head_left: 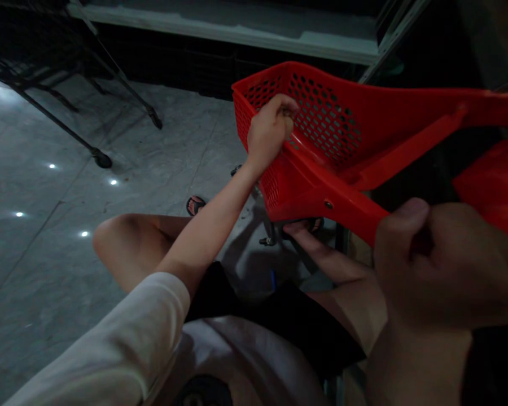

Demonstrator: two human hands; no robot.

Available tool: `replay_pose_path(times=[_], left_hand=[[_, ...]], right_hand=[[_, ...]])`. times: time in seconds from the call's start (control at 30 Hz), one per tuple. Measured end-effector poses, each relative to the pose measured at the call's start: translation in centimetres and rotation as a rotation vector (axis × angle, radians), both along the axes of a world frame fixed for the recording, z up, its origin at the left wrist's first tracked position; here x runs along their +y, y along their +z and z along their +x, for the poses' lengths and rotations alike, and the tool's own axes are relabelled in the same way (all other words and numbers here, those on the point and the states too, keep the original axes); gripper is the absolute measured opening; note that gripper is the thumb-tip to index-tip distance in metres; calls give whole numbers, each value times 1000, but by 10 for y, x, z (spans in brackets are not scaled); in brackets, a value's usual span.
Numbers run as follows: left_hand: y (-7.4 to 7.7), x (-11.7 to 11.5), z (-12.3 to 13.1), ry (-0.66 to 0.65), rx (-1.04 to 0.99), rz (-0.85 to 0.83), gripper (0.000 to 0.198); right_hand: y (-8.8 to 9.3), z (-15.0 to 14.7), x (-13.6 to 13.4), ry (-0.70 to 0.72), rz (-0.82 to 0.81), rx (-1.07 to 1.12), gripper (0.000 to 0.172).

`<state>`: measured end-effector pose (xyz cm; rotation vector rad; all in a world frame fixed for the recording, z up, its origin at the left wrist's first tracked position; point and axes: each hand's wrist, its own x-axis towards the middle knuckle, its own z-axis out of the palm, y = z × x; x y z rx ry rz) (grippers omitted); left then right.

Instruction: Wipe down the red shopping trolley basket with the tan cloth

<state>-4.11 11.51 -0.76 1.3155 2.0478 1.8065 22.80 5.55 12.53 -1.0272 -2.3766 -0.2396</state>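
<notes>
A red plastic basket-like piece (325, 113) with perforated walls and long arms hangs above the floor in front of me. My left hand (273, 127) is at its perforated end, fingers curled at the inner edge; what lies between the fingertips is too small to tell. Close to the camera, my right hand (423, 254) is closed around the near red arm, just beyond a small round screw hole. Part of the far wall is hidden behind my left hand.
Another red plastic piece (495, 186) is at the right edge. Metal rack legs with casters (101, 158) stand on the grey floor at the left. A pale shelf edge (237, 32) crosses the back. A small blue object (273, 279) lies between my legs.
</notes>
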Motion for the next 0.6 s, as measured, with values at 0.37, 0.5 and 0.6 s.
replay_pose_path(times=[0.37, 0.5, 0.6], left_hand=[[14, 17, -58, 6, 299, -555, 29], [39, -10, 2, -162, 298, -551, 31], [69, -28, 61, -303, 298, -513, 34]], right_hand=[[-12, 3, 14, -20, 285, -9, 38], [-18, 3, 13, -175, 252, -7, 31], [-20, 2, 12, -222, 234, -17, 27]])
